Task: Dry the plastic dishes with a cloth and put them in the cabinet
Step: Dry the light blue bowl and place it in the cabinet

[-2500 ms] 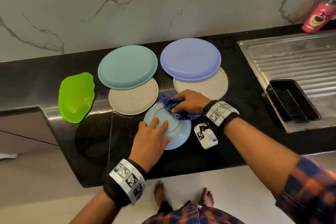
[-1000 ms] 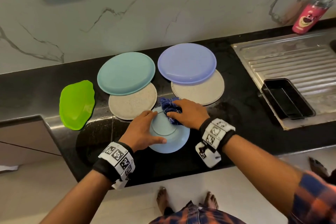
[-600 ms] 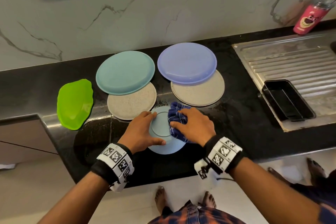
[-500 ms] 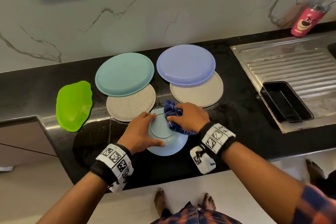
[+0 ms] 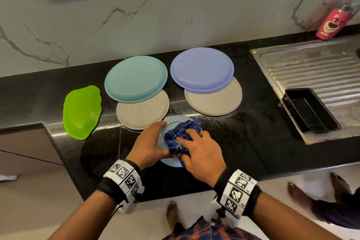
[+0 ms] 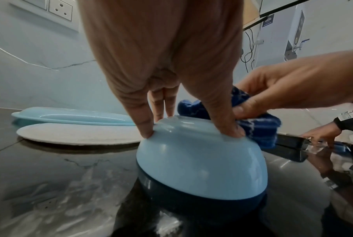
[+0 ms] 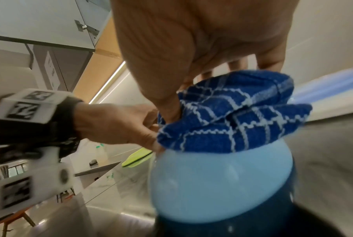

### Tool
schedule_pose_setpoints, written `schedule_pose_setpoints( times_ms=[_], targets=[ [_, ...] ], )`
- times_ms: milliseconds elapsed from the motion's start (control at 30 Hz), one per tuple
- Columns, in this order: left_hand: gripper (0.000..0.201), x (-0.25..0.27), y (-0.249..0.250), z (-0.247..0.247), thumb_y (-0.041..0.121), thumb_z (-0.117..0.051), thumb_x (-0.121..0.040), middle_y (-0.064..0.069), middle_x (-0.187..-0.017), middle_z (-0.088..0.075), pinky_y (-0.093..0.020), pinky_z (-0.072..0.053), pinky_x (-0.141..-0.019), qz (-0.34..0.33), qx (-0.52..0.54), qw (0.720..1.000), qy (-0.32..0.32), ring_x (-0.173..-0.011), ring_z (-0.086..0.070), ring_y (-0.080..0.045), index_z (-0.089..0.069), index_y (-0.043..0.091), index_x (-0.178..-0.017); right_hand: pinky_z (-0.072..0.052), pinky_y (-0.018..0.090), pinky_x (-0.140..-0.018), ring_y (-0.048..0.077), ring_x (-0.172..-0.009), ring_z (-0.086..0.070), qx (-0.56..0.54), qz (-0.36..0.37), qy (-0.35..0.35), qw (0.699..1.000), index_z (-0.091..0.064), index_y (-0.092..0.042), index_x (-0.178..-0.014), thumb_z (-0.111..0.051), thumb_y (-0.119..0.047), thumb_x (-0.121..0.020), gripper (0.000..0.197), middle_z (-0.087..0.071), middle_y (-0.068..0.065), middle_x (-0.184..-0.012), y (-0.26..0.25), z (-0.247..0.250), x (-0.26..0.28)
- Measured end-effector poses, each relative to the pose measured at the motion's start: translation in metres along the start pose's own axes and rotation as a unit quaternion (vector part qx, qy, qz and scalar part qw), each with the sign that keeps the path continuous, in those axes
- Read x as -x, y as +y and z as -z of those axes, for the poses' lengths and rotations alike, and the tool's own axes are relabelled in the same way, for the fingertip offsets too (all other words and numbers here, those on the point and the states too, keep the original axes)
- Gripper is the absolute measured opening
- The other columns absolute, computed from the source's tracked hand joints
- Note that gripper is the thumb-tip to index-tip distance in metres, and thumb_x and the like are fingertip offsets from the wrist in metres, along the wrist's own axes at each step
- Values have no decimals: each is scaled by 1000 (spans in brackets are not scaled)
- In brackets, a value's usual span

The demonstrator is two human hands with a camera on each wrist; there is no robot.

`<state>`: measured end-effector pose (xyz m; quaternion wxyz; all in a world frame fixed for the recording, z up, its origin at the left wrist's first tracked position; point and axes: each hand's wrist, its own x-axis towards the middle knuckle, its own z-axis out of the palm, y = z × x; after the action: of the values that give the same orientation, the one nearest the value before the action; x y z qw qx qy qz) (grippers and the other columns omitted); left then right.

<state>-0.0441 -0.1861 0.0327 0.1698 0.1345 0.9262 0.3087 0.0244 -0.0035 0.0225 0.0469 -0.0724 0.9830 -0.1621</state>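
Two hands on upturned blue bowl (image 5: 171, 160): left hand (image 5: 150, 145) grips base; right hand (image 5: 202, 157) presses bunched blue cloth (image 5: 180, 135).

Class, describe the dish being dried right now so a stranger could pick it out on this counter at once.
Start at the black counter, left of the steel drainboard. At its front edge, below the two speckled beige plates, sits the light blue bowl. It alone is upside down, domed, held by both hands, with the blue checked cloth on top.

counter (image 5: 253, 142) | bowl (image 5: 171, 161), plates (image 5: 136, 78), green dish (image 5: 81, 111)
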Motion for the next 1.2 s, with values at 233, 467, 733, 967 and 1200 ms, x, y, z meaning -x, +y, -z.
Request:
schedule_pose_setpoints(
  times_ms=[233,467,733,967,1200],
  targets=[
    [130,1,-6,-2,40,-97,-49,13,-144,-47,-25,-35,-104,8,68,998,10,-132,-44,-8,-22,30,-154,-47,44,-88,30,-115,-47,17,4,-67,998,-60,-43,-128,-56,-47,-88,40,-46,-5,-135,6,21,-67],
    [115,4,-5,-4,34,-96,-55,25,-119,-46,-17,-35,-94,27,92,995,7,-112,-47,-1,-33,22,-149,-41,44,-85,29,-121,-42,53,65,-52,995,-59,-35,-129,-54,-42,-91,39,-47,-5,-138,-8,14,-21],
    [123,4,-7,-4,23,-97,-55,33,-115,-42,1,-31,-81,14,119,993,12,-114,-43,2,-23,27,-153,-49,46,-86,31,-115,-48,59,61,-55,995,-58,-38,-132,-53,-41,-91,41,-47,-1,-137,6,18,-60],
    [122,4,-6,-5,33,-96,-56,10,-136,-47,-21,-31,-98,20,103,994,5,-122,-45,-8,-23,24,-154,-51,43,-75,29,-109,-48,9,-9,-22,1000,-60,-32,-120,-50,-44,-94,30,-46,2,-126,9,16,-1],
    [117,4,-7,-6,20,-97,-56,31,-118,-43,-3,-34,-81,17,136,990,7,-116,-47,-2,-26,29,-149,-42,46,-87,31,-126,-39,77,76,-66,992,-57,-34,-131,-53,-38,-95,36,-41,3,-141,-15,26,-46]
  ],
)
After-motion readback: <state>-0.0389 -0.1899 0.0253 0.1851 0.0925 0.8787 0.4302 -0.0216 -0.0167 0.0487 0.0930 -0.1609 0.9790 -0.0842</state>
